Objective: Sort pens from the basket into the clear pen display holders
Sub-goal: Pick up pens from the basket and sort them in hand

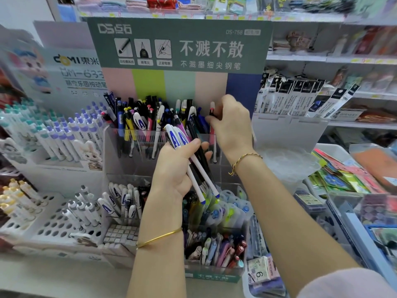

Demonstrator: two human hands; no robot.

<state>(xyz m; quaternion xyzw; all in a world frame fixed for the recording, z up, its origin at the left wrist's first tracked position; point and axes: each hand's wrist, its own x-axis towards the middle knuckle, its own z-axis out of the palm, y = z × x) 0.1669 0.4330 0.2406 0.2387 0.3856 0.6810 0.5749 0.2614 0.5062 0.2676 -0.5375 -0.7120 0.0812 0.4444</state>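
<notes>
My left hand (pixel 175 168) grips a bundle of pens (pixel 194 157), white ones with blue "A" caps plus a black and a pink one, held slanted in front of the clear tiered display holder (pixel 111 147). My right hand (pixel 231 125) pinches a single pen with a pink top (pixel 212 107) upright over the holder's top right compartment. The top tier's left side is packed with mixed pens (pixel 141 121). A lower tier holds more white "A" pens (pixel 120 203). No basket is identifiable in view.
A white rack of purple-capped pens (pixel 71 134) stands left, a perforated stand (pixel 53 226) below it. Green box of coloured pens (pixel 214 252) sits in front. Refill packets (pixel 300 97) and packaged stationery (pixel 348 175) lie right. Shelves rise behind.
</notes>
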